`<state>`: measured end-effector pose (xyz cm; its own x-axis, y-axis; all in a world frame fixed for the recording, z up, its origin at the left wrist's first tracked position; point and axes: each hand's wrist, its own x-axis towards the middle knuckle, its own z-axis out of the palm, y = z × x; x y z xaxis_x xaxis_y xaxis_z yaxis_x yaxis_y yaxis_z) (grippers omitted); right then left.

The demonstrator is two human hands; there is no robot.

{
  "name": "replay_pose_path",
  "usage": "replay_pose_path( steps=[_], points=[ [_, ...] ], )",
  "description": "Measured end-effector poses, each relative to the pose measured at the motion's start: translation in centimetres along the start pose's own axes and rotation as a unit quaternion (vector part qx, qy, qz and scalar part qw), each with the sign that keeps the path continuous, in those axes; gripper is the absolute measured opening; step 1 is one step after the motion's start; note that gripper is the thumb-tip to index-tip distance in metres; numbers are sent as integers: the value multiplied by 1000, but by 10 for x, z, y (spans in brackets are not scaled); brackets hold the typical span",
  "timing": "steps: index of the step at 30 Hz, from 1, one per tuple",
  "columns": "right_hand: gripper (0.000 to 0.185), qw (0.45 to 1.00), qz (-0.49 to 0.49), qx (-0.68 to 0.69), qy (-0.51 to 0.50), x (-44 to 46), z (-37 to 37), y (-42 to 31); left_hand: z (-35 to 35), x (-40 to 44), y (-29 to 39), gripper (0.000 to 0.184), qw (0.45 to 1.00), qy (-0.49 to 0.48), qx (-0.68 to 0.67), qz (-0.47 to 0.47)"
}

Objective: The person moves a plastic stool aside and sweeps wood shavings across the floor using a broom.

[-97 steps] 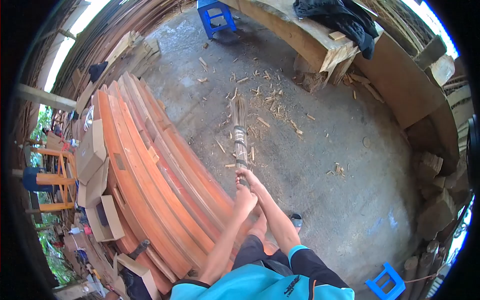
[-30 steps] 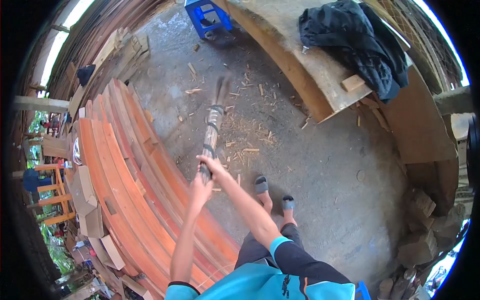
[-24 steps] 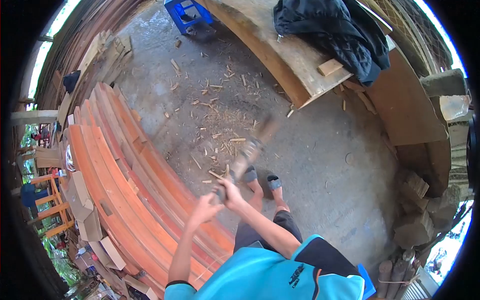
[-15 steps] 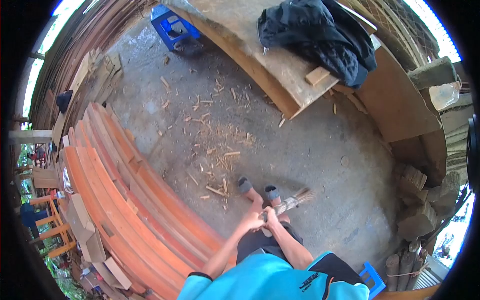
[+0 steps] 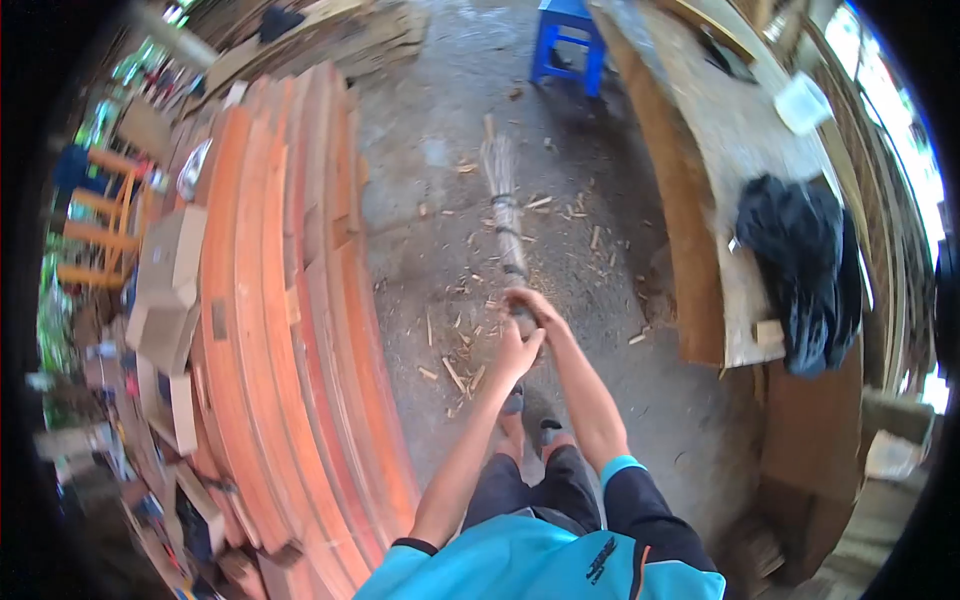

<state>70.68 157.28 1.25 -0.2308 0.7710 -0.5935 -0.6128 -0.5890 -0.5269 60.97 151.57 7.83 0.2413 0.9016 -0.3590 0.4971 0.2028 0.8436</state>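
one broom (image 5: pixel 506 215) of thin, pale, straw-like fibres, bound by dark bands, points away from the body in the head view, its slightly fanned end over the middle of the grey concrete floor (image 5: pixel 650 425). the right hand (image 5: pixel 537 308) is curled round the handle nearer the bristles, and the left hand (image 5: pixel 520 352) is closed just behind it, the two close together. splintery wood scraps (image 5: pixel 455 376) and finer chips lie around and below the broom. to the left, long, smooth, reddish planks (image 5: pixel 263 300) make a gently curved edge; to the right runs the thick, rough edge of the counter (image 5: pixel 745 145), with a crumpled dark cloth (image 5: pixel 800 270) on it. open floor separates the broom from both edges, and a blue stool (image 5: pixel 568 45) stands ahead, near the counter.
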Motion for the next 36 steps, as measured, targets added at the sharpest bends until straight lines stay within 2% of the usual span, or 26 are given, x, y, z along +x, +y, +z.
replay_pose_path(
  steps=[2,3,4,6,8,9,10,11,12,13,14,15,18,21,23,25,26,27,28,29,31,32,33,34,35,36],
  points=[
    [17,984,71,162,35,-37,22,-18,-18,-3,-1,43,957,-174,-223,-61],
    [17,999,42,-20,-4,-45,9,-17,-32,-17,8,47,924,-205,-276,-170],
    [18,978,7,-202,-48,-50,-3,-15,-34,-25,6,46,910,-140,-323,-220],
    [21,924,-8,-380,37,-93,20,-10,-24,-49,-8,46,853,-11,-412,-321],
    [23,907,-29,-417,47,-133,12,11,2,-74,-23,46,719,-57,-583,-374],
    [27,905,-8,-424,-41,-159,26,-2,18,-86,-28,46,640,-79,-659,-389],
    [31,895,14,-427,-128,-183,34,-13,34,-96,-19,47,626,-24,-677,-386],
    [35,872,43,-470,-127,-196,-17,34,60,-105,-28,44,621,26,-708,-335],
    [43,870,179,-433,-151,-196,-22,31,67,-114,1,41,698,164,-605,-345],
    [51,841,321,-402,-167,-197,-23,25,95,-124,-17,37,678,234,-594,-365],
    [59,790,444,-384,-178,-197,-28,21,123,-133,-38,33,657,303,-576,-380],
    [59,758,478,-389,-213,-188,-39,35,174,-157,-98,29,557,298,-661,-405],
    [59,694,398,-474,-368,-148,-74,86,186,-159,-106,29,469,297,-762,-333],
    [58,679,347,-504,-406,-106,-122,97,215,-129,-150,34,475,356,-769,-240],
    [58,697,302,-515,-397,-81,-167,86,206,-100,-117,31,580,312,-690,-301],
    [58,739,247,-524,-346,-68,-197,46,251,-44,-133,26,560,242,-691,-388],
    [58,749,237,-539,-303,-67,-208,23,283,-8,-140,20,516,218,-741,-370],
    [62,751,262,-569,-209,-77,-180,-14,289,22,-119,24,541,263,-712,-361],
    [66,751,284,-585,-110,-88,-151,-51,254,38,-72,27,613,290,-626,-385],
    [66,760,233,-598,-107,-82,-148,-60,218,47,-29,31,677,317,-529,-402],
    [66,782,126,-602,-102,-83,-141,-61,218,61,-43,35,670,299,-574,-365],
    [67,782,124,-602,-103,-89,-133,-57,208,62,-43,37,667,292,-594,-342],
    [69,782,119,-602,-106,-94,-122,-51,196,52,-46,35,698,262,-558,-364],
    [70,781,118,-603,-108,-101,-111,-44,190,34,-46,33,691,271,-570,-352],
    [72,824,105,-542,-128,-118,-100,-34,193,13,-49,31,686,279,-580,-338],
    [71,788,58,-589,-170,-132,-108,-18,186,-8,-45,29,682,287,-590,-323]
  ],
)
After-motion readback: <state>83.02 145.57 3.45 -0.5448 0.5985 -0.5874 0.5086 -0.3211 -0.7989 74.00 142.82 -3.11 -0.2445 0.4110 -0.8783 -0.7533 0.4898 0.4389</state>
